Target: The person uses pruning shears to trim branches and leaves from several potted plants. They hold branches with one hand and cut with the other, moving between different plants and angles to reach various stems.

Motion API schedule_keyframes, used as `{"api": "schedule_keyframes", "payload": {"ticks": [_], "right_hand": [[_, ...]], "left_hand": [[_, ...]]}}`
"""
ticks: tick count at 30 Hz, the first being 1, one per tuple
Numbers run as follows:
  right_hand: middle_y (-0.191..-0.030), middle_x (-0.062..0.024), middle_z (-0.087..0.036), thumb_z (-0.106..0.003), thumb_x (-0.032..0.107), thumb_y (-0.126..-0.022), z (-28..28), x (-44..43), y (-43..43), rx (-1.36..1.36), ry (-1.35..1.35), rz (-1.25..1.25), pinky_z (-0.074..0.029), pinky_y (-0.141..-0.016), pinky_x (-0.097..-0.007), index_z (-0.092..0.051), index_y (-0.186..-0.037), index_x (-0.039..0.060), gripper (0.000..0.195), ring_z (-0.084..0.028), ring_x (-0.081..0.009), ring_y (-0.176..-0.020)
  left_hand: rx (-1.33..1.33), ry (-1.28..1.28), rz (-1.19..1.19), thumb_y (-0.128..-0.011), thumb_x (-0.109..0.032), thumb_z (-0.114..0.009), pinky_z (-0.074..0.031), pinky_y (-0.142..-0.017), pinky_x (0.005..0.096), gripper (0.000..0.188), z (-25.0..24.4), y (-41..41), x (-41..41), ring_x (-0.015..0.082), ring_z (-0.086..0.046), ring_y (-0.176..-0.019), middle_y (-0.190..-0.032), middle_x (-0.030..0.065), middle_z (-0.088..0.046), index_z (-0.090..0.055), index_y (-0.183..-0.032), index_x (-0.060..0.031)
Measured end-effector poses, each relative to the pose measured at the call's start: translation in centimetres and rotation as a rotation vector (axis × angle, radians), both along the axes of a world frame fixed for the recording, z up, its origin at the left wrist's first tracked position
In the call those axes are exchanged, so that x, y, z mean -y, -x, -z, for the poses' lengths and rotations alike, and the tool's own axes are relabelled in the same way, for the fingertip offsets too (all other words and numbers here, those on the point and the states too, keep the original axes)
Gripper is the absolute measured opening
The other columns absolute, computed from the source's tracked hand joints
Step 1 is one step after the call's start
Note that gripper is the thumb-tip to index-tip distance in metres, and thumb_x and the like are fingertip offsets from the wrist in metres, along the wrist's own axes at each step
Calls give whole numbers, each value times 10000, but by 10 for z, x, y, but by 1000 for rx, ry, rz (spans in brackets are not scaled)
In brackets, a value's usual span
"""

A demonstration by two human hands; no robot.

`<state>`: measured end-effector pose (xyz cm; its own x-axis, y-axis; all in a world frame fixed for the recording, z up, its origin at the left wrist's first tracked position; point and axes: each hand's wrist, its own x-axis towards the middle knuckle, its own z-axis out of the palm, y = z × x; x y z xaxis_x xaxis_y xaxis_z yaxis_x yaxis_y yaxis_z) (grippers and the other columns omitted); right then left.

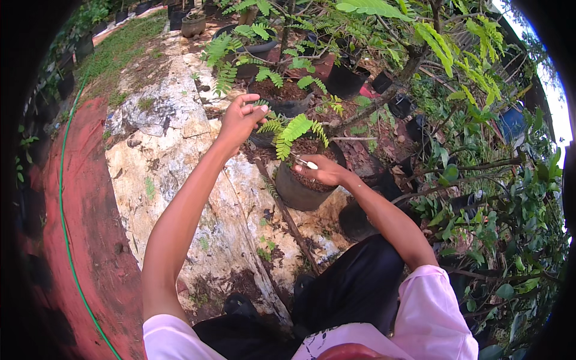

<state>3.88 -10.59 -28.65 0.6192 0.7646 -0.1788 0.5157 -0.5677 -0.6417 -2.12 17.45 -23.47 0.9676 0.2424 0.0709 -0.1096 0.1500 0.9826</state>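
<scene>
My right hand (325,170) is closed around a small tool with a white handle (311,165) and a thin metal end; most of the tool is hidden in the fingers. It is over a black grow bag (294,191) filled with brown soil. Farther forward and to the left, my left hand (243,119) has its thumb and fingers bent beside small green leaflets; whether it pinches one is unclear. Between the hands hangs a feathery compound leaf (294,130). A thick branch (373,105) of the potted tree slants up to the right.
A cut stick (288,220) lies on the dirty pale sheet (180,180) below the pot. At left, a green hose (63,198) runs over red ground cover (85,225). More black pots (346,81) stand ahead, and leafy shrubs (490,225) crowd the right side.
</scene>
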Motion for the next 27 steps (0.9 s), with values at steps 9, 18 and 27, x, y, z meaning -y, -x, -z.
{"api": "schedule_keyframes", "payload": {"ticks": [9, 18, 27], "right_hand": [[-829, -46, -591, -484, 578, -1030, 3, 43, -5, -296, 95, 89, -457, -805, -369, -566, -1007, 50, 535, -554, -175, -827], [-910, -72, -620, -490, 630, -1005, -47, 80, 2, -169, 125, 154, -468, -852, -384, -592, -1042, 39, 601, -585, -187, -899], [-620, 7, -520, -612, 530, -986, -114, 160, 23, -286, -146, 419, -389, -514, -302, -650, -823, 37, 521, -474, -102, -535]], "left_hand": [[-345, -477, 381, -883, -191, -789, -514, -794, 313, 564, 32, 31, -2, 163, -688, -889, -950, 56, -701, -513, -1343, -15], [-197, -820, 745, -921, -315, -749, -510, -830, 335, 300, 27, 36, 14, 129, -701, -859, -843, 47, -751, -713, -1109, -83], [-17, -558, 711, -1005, -213, -652, -498, -713, 287, 243, 4, 45, 72, 92, -647, -766, -809, 3, -653, -591, -1158, -33]]}}
